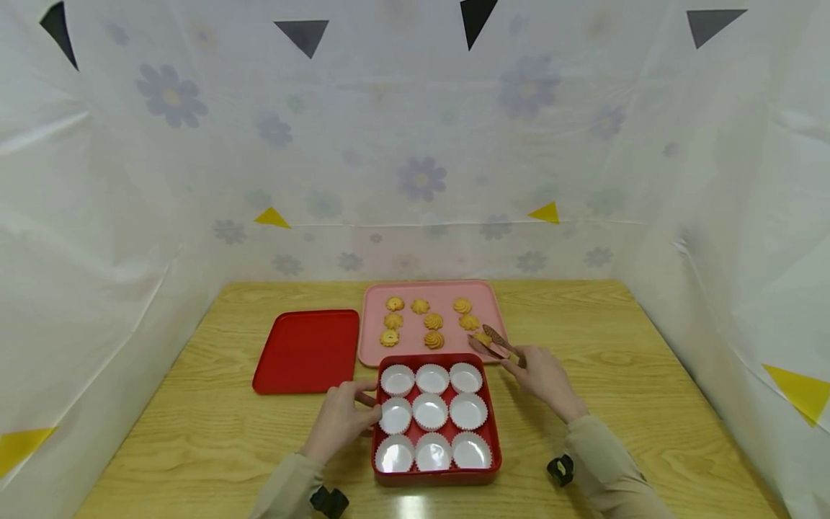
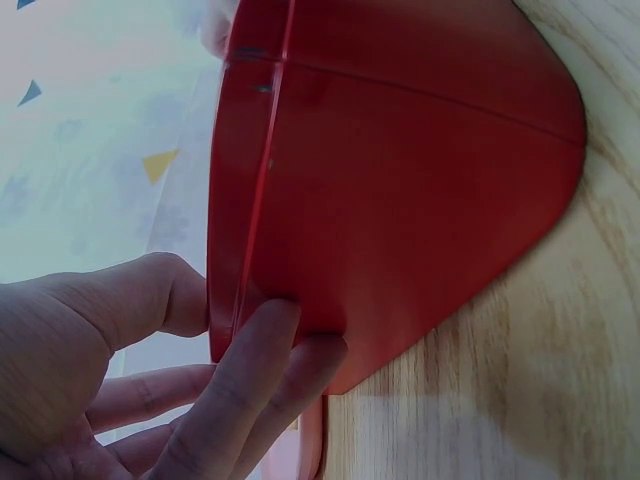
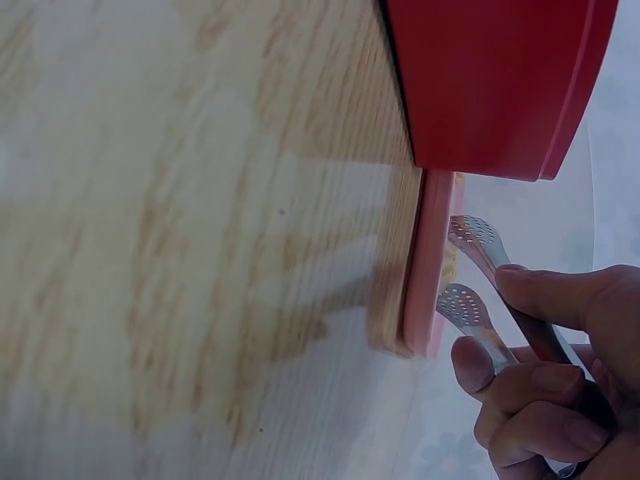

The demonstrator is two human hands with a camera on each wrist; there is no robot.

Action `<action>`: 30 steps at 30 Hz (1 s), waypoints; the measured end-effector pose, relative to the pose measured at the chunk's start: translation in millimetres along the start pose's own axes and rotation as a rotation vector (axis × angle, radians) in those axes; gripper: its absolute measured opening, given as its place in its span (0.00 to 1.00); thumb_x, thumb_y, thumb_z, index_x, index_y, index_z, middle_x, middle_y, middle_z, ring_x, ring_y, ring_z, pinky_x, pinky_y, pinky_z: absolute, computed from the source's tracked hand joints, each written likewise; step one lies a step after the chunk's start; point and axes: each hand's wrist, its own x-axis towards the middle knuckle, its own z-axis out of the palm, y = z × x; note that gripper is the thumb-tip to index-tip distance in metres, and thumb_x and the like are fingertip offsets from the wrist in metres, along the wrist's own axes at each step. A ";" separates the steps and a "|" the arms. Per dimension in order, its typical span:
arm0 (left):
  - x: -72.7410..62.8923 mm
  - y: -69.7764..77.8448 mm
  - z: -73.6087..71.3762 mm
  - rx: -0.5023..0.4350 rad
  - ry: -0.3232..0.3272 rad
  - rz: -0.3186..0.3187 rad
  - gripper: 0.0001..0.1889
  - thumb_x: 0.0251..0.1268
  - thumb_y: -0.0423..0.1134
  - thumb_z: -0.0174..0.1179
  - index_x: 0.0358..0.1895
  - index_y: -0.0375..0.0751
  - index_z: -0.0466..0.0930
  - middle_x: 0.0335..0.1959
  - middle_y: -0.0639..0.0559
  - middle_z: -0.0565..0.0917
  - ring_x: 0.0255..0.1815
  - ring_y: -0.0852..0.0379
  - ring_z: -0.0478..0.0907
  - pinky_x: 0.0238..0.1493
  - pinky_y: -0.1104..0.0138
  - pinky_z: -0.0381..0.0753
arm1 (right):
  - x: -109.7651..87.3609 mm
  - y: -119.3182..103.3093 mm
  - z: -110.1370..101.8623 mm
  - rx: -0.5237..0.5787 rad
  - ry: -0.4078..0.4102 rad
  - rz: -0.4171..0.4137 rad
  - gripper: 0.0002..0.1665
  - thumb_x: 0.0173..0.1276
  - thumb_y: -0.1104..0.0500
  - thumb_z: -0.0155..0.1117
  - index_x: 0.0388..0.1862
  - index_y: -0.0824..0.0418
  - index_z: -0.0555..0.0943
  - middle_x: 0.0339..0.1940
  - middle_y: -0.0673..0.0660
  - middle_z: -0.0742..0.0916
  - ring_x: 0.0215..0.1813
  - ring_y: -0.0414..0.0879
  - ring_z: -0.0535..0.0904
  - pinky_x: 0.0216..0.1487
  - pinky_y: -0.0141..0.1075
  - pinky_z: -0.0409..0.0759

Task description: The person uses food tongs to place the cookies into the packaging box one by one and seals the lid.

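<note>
A red square box (image 1: 496, 447) stands at the front middle, with several white fluted paper cups (image 1: 431, 411) in rows inside. My left hand (image 1: 344, 418) holds its left side: in the left wrist view the thumb is at the rim and fingers (image 2: 265, 345) lie against the outer wall. My right hand (image 1: 543, 376) grips metal tongs (image 3: 540, 335) with perforated tips. The tongs' tips are parted around a golden cookie (image 1: 482, 337) at the pink tray's near right corner; whether they touch it I cannot tell. Several other swirled and flower-shaped cookies (image 1: 434, 321) lie on the pink tray (image 1: 447, 290).
Left of the pink tray lies a flat red lid or tray (image 1: 306, 352). The wooden table (image 1: 188, 425) carries everything. White flower-printed sheeting (image 1: 415, 130) encloses the back and both sides. The box's back edge sits close against the pink tray's near edge.
</note>
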 end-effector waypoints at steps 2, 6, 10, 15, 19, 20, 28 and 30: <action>0.0 0.2 -0.1 0.006 0.002 0.006 0.23 0.60 0.27 0.63 0.61 0.26 0.78 0.43 0.32 0.87 0.35 0.49 0.88 0.27 0.63 0.90 | -0.1 0.4 0.3 0.001 0.001 -0.005 0.15 0.72 0.54 0.64 0.41 0.67 0.84 0.14 0.51 0.77 0.16 0.39 0.66 0.16 0.29 0.62; -0.1 0.5 -0.6 0.016 0.009 0.014 0.23 0.59 0.27 0.63 0.60 0.27 0.79 0.43 0.32 0.87 0.37 0.47 0.88 0.27 0.64 0.90 | -0.5 -0.1 -0.6 0.009 0.000 -0.010 0.17 0.72 0.53 0.63 0.45 0.68 0.84 0.15 0.52 0.78 0.17 0.40 0.67 0.16 0.30 0.63; -0.4 0.3 -0.9 0.021 0.012 0.015 0.23 0.59 0.28 0.64 0.60 0.27 0.79 0.43 0.33 0.88 0.37 0.48 0.88 0.27 0.63 0.90 | -1.0 -0.5 -2.3 0.004 -0.002 -0.008 0.19 0.73 0.53 0.62 0.49 0.69 0.84 0.17 0.53 0.79 0.17 0.40 0.68 0.17 0.31 0.64; 0.5 -1.1 -0.8 0.044 0.018 0.016 0.23 0.59 0.28 0.64 0.59 0.27 0.80 0.42 0.34 0.88 0.37 0.48 0.88 0.27 0.65 0.89 | -0.4 -1.0 -5.6 -0.016 0.014 -0.019 0.20 0.73 0.53 0.62 0.49 0.70 0.84 0.19 0.54 0.81 0.17 0.40 0.68 0.17 0.31 0.64; 0.8 -0.8 -1.1 0.056 0.022 0.016 0.23 0.59 0.29 0.64 0.59 0.27 0.80 0.42 0.34 0.88 0.38 0.47 0.88 0.27 0.66 0.89 | 0.3 -2.1 -8.5 -0.008 0.032 -0.041 0.19 0.73 0.54 0.62 0.49 0.69 0.84 0.20 0.55 0.82 0.17 0.40 0.68 0.17 0.30 0.65; 0.8 -0.7 -1.2 0.055 0.021 0.015 0.23 0.59 0.29 0.64 0.59 0.27 0.80 0.42 0.34 0.88 0.38 0.47 0.88 0.27 0.66 0.89 | 0.3 -3.1 -9.1 -0.004 0.038 -0.044 0.19 0.73 0.54 0.62 0.50 0.69 0.84 0.20 0.55 0.82 0.17 0.40 0.67 0.16 0.30 0.64; -0.8 1.7 -1.9 0.065 0.029 0.020 0.22 0.58 0.28 0.66 0.58 0.28 0.81 0.41 0.35 0.89 0.37 0.48 0.88 0.27 0.66 0.89 | -2.7 -22.3 -18.0 0.012 0.108 -0.128 0.19 0.71 0.54 0.65 0.53 0.67 0.84 0.23 0.52 0.84 0.19 0.39 0.63 0.19 0.29 0.59; -1.1 2.2 -1.7 0.067 0.030 0.018 0.22 0.58 0.28 0.66 0.58 0.28 0.81 0.41 0.35 0.89 0.37 0.48 0.88 0.27 0.65 0.89 | -4.0 -29.1 -20.0 0.019 0.111 -0.145 0.19 0.71 0.54 0.66 0.52 0.67 0.85 0.24 0.52 0.84 0.20 0.39 0.62 0.20 0.29 0.59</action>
